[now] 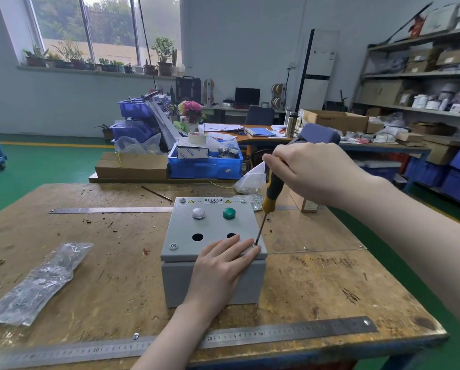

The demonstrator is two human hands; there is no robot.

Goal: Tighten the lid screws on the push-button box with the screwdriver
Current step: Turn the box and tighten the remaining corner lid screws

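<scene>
The grey push-button box (213,252) sits mid-tabletop (317,279). The right hand (311,172) has its grip wrapped around the screwdriver (273,190), whose tip meets the lid screw (255,245) at the lid's 4 o'clock corner. The left hand (223,265) lies flat on the lid, grip relaxed, fingertips beside that screw.

Both hands, left (218,265) and right (311,170), and both forearms are bare, without gloves.
</scene>
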